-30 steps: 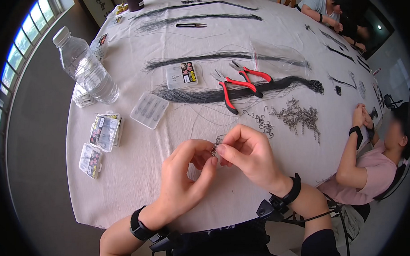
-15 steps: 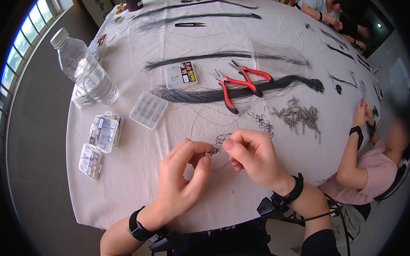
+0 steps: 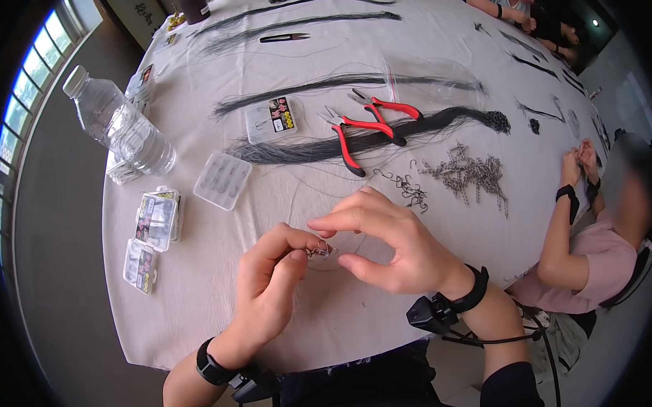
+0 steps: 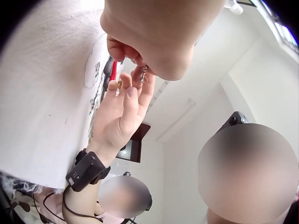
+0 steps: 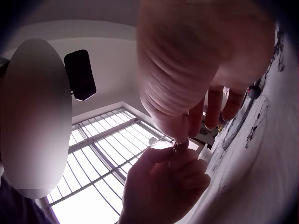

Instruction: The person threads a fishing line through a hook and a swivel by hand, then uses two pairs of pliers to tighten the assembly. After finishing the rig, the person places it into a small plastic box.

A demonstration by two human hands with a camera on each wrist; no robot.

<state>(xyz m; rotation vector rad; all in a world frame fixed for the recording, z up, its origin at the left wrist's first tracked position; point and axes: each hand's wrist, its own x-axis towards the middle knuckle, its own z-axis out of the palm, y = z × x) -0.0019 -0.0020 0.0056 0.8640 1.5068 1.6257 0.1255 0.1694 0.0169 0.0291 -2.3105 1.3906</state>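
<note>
Small metal pieces (image 3: 320, 252), clustered at the fingertips of your left hand (image 3: 268, 284): dull silver to dark, tiny knobbly links plus thin curved wires, at least one bent round like a hook. Exact count too small to tell. Your left thumb and index pinch them, holding them up over the desk (image 3: 179, 309), between your hands. Your right hand (image 3: 407, 251) is wide, thumb well apart from the extended fingers, tips near the pieces; can't tell if it touches them. A fine line (image 3: 331, 269) curves below the pieces, faint; its ends are unclear.

Versus earlier: your right thumb and index were closed together by the pieces, now they're spread, fingers reaching over toward your left hand. Left pinch stays on. Curved wires poked up past your left fingertips before; now they sit right at the tips. The view has shifted a bit too; desk items look to lie the same.

Beyond your hands: loose hooks (image 3: 414, 194), two red-handled pliers (image 3: 346, 151), a dark strand bundle (image 3: 295, 151). Beyond and right of your right hand, a heap of chain-like metal bits (image 3: 476, 175). Beyond and left of your left hand, a clear compartment case (image 3: 223, 180) and a water bottle (image 3: 122, 128).
</note>
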